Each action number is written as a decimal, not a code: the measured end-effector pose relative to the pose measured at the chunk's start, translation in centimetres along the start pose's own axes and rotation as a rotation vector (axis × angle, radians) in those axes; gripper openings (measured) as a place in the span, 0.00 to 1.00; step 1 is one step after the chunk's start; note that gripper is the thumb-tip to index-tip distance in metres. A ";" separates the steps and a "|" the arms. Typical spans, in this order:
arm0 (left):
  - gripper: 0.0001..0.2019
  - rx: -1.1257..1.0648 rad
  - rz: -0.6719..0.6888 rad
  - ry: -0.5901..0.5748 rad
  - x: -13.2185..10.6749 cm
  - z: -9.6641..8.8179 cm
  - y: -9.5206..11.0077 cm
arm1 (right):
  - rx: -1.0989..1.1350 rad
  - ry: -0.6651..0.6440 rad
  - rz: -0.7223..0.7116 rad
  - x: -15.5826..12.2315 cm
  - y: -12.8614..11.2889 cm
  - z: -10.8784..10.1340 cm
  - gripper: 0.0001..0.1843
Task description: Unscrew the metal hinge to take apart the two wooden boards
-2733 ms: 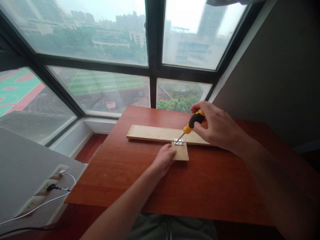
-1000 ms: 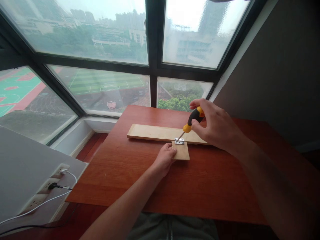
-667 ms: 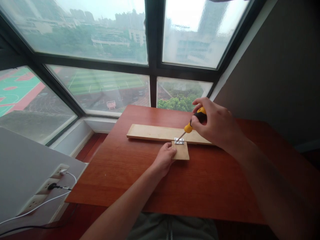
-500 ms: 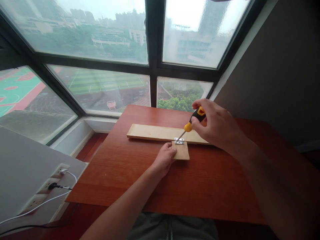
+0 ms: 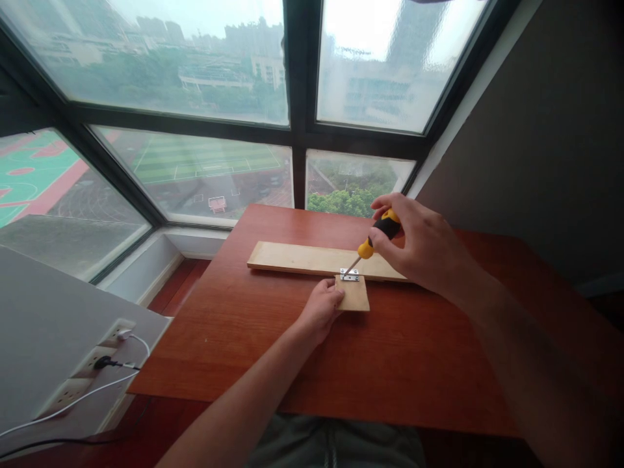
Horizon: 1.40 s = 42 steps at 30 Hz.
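Observation:
A long pale wooden board (image 5: 297, 258) lies across the red-brown table (image 5: 390, 351). A small square wooden piece (image 5: 355, 296) sits against its near edge, and a small metal hinge (image 5: 350, 276) bridges the two. My right hand (image 5: 419, 244) is closed round the yellow and black handle of a screwdriver (image 5: 376, 238), whose tip rests on the hinge. My left hand (image 5: 319, 310) presses against the left side of the small wooden piece, fingers curled on its edge.
Large windows rise behind the table's far edge, and a dark wall stands at the right. At the lower left a white power strip (image 5: 92, 364) holds plugged-in cables (image 5: 73, 403). A grey ledge runs along the left.
My right hand has shifted its grip round the screwdriver handle several times, the tip staying on the hinge. My left hand and the boards have not moved.

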<state>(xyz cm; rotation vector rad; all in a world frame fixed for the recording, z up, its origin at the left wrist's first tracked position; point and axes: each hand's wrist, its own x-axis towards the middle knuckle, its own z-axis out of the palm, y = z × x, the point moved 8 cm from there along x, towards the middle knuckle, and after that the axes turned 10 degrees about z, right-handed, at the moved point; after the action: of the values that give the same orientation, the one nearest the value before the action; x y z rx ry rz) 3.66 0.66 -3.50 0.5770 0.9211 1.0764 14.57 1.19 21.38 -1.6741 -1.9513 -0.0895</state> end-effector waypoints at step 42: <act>0.13 -0.002 0.005 -0.021 0.1 0.1 0.0 | -0.067 0.023 0.051 0.2 0.4 -0.3 0.16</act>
<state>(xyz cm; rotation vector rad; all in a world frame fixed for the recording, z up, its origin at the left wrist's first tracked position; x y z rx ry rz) 3.74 0.74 -3.50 0.5883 0.9011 1.0738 15.02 1.36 21.61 -1.7572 -1.9066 -0.1557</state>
